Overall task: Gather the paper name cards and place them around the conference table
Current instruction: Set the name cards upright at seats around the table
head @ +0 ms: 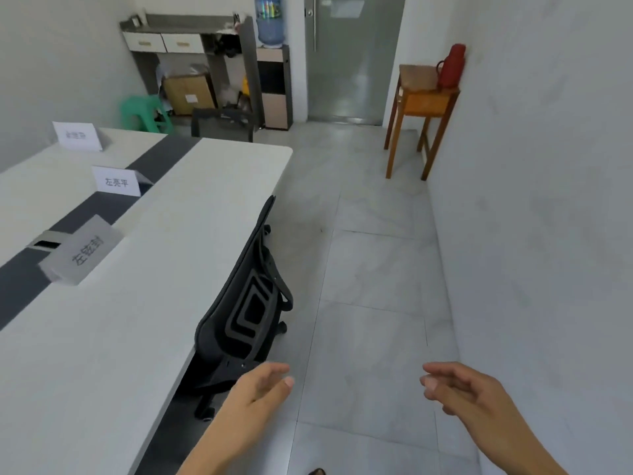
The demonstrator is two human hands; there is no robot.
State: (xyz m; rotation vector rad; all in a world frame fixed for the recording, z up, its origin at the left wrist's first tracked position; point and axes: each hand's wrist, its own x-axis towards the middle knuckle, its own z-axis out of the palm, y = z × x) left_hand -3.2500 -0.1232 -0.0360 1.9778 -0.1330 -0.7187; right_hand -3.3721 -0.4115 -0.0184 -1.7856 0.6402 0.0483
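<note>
Standing beside a long white conference table (144,303) with a dark centre strip, a person held both bare hands out low over the grey tiled floor (370,269). The left hand (260,389), at about six o'clock in view, was empty with fingers loosely spread. The right hand (459,389), near five o'clock, was also empty, its fingers relaxed and slightly curled. Three folded paper name cards stood on the table toward nine and ten o'clock: the nearest card (84,252) sat just beside a small cable hatch (46,242) in the strip, the middle card (116,181) stood on the strip beyond it, and the far card (78,135) stood near the table's far end. A black office chair (246,303) was tucked against the table's right edge. At one o'clock a wooden side table (421,94) against the wall carried a red thermos (452,66).
</note>
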